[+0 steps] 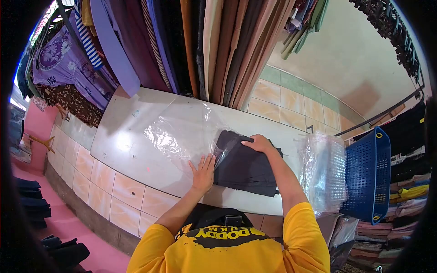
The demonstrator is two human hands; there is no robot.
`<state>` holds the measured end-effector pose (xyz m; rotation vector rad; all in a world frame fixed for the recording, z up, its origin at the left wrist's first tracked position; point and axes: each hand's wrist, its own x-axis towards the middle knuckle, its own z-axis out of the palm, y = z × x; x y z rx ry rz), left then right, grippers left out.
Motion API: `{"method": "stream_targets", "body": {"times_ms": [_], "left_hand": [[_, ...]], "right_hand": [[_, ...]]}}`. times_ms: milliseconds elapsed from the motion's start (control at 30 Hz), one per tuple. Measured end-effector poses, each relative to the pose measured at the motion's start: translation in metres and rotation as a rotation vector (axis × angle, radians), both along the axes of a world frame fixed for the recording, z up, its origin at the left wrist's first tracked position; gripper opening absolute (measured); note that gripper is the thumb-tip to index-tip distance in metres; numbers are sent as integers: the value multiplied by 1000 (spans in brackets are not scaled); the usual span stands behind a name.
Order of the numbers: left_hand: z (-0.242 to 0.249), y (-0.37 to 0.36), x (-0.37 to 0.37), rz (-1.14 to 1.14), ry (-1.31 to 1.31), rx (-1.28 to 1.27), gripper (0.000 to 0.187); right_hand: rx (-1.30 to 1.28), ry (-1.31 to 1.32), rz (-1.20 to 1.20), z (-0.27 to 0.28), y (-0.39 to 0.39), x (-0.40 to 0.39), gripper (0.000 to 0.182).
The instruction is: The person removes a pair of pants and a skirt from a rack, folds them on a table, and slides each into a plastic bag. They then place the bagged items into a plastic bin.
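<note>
A folded dark garment (246,166) lies on the white table, its left edge against a clear plastic bag (175,136) spread flat beside it. My left hand (203,175) rests palm down with fingers apart, on the bag's near right part next to the garment. At the garment's upper right, my right hand (260,144) grips its far edge, with thumb and fingers closed on the cloth. Part of the bag's film overlaps the garment's left corner.
The white table (123,141) runs across in front of me. To the right, a stack of clear plastic bags (323,170) stands against a blue perforated basket (371,175). Hanging clothes (182,45) border the table's far side. Folded clothes (409,204) are piled at far right.
</note>
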<state>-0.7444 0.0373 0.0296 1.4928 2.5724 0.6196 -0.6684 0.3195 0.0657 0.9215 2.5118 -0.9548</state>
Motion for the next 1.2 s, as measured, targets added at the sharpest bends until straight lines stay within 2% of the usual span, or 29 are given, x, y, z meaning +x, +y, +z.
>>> {"method": "stream_targets", "body": {"times_ms": [33,67,133,167,233,300,367,400,467,500,567,600,667,900,967,1000,1067,1133,1200], "left_hand": [[-3,1,1,14,-4,-20,55],[-4,2,3,27,-9,-39,57],[-6,-3,6,59,-28,14,60],[-6,-7,7,90,-43,68,62],[1,-20,12,93,-37,100,59],[1,-33,17,99,-31,133,57],[-4,-43,25,179,-67,295,46],[-7,-46,27,181,-71,293,46],[-16,-46,29,250,-151,245,36],[-20,-45,30,251,-150,245,36],[-22,-40,33,211,-224,459,32],[-21,-37,35,210,-223,459,32],[-17,-34,41,184,-284,503,30],[-16,-25,49,141,-299,530,31],[-15,-19,53,159,-263,516,32],[-16,-17,53,157,-261,518,32],[-21,-15,54,233,-301,485,35],[-24,-12,54,247,-328,455,36],[-25,-12,54,260,-356,423,36]], "right_hand": [[223,-14,-4,-4,-6,1,53],[224,-16,-2,-3,-13,4,53],[856,201,93,3,-33,15,65],[852,199,94,8,-44,22,65],[785,520,349,18,-71,41,70],[510,575,530,21,-108,75,66],[497,470,717,11,-128,99,66],[493,467,719,6,-132,104,66],[604,257,738,-5,-138,106,61],[604,259,739,-11,-138,104,61],[565,302,736,-18,-140,99,56],[566,303,735,-18,-142,97,56],[491,266,672,-15,-146,93,64],[405,343,475,-18,-173,62,67],[250,500,381,-11,-172,55,66],[209,509,351,3,-169,50,55],[501,614,392,29,-139,50,43],[511,693,128,27,-89,49,33],[643,596,-103,1,-43,62,39]]}}
